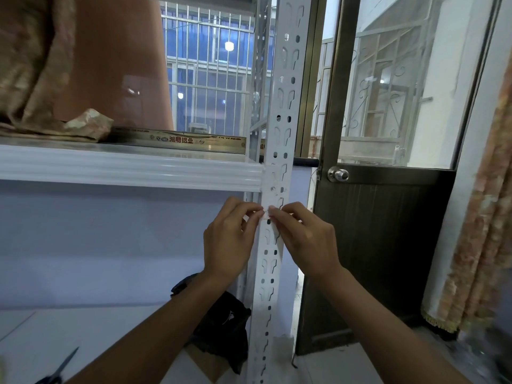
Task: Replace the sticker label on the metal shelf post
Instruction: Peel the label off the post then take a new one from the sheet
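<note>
1. Fingers of both hands meet at the front face of the metal shelf post [273,151], just below the shelf beam [130,169]. Left hand [230,236] and right hand [304,239] come in from either side, fingertips nearly touching each other.

2. Finger state: both sets pinched narrow on the lower edge of a pale sticker label [273,189]. Left fingers [256,210] close on its left corner, right fingers [273,212] on the right. A thin reddish line shows between the tips; cannot tell whether it is print on the label or its backing.

3. Label position: on the post, running from the beam junction down to the fingertips. It looks translucent, since the post's slots show through it. Upper part appears stuck flat.

4. Likely reason for the two-handed hold: gripping both corners keeps the strip square to the narrow post and taut, so it neither skews nor wrinkles. Cannot tell from this view whether the label is being peeled off or pressed on.

5. Another pale patch [282,346] sits lower on the same post, well apart from the hands.

6. Scissors [59,368] lie on the lower shelf surface at bottom left, out of reach of the hands. A dark bag [224,328] sits behind the left forearm.

7. Risk, by judgement: thin label may tear at the slot holes if pulled unevenly.
</note>
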